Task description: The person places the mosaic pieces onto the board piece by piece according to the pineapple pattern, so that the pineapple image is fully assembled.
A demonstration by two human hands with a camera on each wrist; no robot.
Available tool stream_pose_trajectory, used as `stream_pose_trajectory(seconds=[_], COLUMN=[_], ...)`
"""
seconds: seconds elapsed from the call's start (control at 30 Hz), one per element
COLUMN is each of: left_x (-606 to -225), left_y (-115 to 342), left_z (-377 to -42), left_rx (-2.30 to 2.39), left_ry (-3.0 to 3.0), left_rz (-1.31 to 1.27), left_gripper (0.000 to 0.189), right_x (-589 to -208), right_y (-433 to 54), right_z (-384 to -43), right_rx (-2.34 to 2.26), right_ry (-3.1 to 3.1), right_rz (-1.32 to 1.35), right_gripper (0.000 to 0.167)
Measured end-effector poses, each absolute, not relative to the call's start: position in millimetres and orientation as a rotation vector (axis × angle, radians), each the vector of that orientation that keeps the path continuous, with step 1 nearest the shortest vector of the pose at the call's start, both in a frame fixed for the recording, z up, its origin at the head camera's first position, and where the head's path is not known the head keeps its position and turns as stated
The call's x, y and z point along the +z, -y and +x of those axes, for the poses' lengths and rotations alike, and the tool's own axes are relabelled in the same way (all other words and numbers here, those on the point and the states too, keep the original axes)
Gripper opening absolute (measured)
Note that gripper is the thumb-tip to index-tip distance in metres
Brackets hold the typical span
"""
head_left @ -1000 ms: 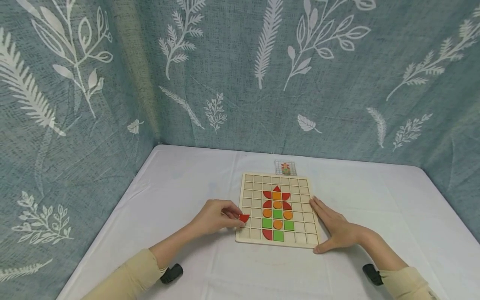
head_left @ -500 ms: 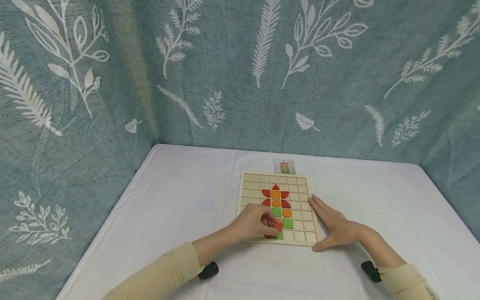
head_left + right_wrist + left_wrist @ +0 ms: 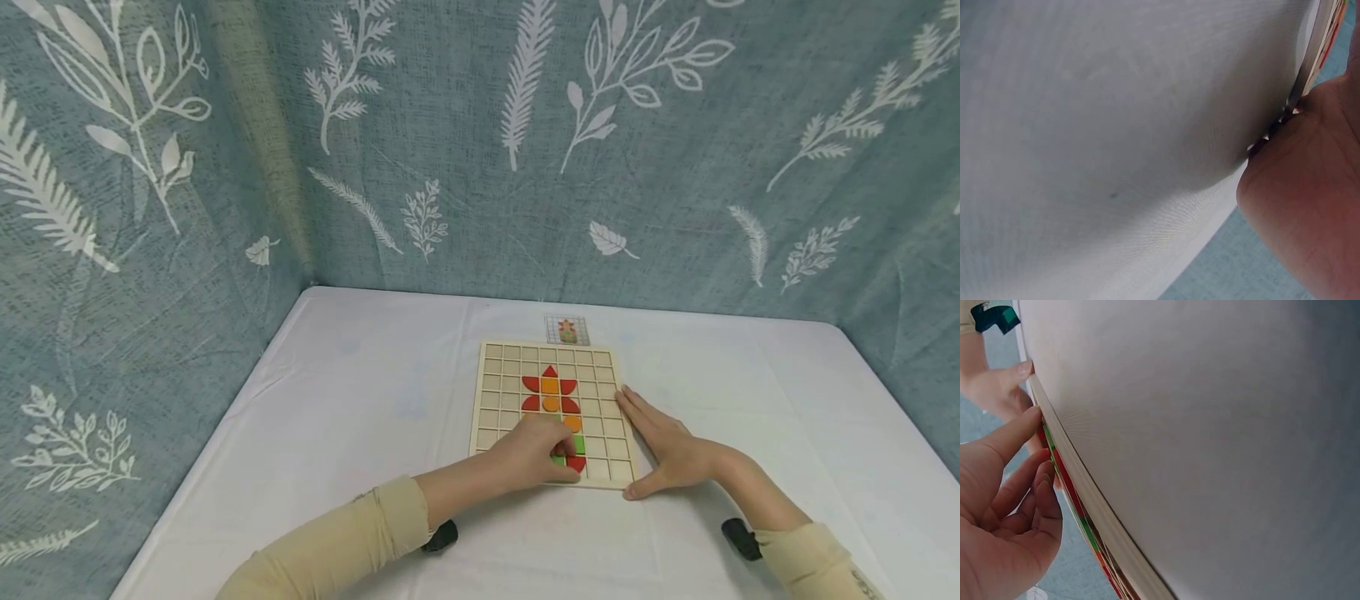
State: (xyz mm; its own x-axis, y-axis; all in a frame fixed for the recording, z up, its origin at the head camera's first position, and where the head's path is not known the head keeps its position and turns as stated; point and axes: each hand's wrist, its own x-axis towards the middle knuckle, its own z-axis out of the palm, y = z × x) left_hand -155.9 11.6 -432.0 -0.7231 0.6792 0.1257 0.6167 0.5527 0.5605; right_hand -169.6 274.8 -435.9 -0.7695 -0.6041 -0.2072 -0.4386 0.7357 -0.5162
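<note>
My left hand (image 3: 534, 452) reaches over the lower part of a wooden grid board (image 3: 495, 375), thumb and forefinger pinching a red quarter-circle tile (image 3: 577, 463) in the bottom row. In the left wrist view the same left hand (image 3: 1013, 519) is low beside the board's edge (image 3: 1094, 487). Above it on the board are an orange square tile (image 3: 550, 386), orange round tiles (image 3: 572, 423), a green square tile (image 3: 579, 445) and several red tiles (image 3: 531, 384). Several lower tiles are hidden behind the left hand. My right hand (image 3: 675, 454) rests flat with spread fingers along the board's right edge.
Behind the board lies a small pattern card (image 3: 567, 330) with a coloured figure on a grid. A white cloth (image 3: 375, 375) covers the table, and a blue-green leaf-print curtain (image 3: 465, 150) hangs behind and at the sides.
My left hand has carried the red quarter-circle tile rightward from the board's left edge to the bottom row, right of centre. The right hand has stayed at the board's right edge.
</note>
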Motion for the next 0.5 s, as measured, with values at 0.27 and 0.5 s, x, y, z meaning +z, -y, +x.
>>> stream_pose_trajectory(seconds=[0.27,0.5], left_x=[-433.6,-429.6], left_y=[-9.7,-1.7], left_z=[-155.1,-157.4], left_rx=[0.926,0.983], left_ry=[-2.665,-2.677], left_rz=[1.088,1.033], left_gripper=[0.01,0.013], right_x=[-437.1,-438.8], right_y=[-275.3,-275.3], right_z=[-168.1,-168.8], right_rx=[-0.638,-0.632], right_ry=[-2.57,-2.565], right_rz=[-0.797,-0.786], right_gripper=[0.132,0.132])
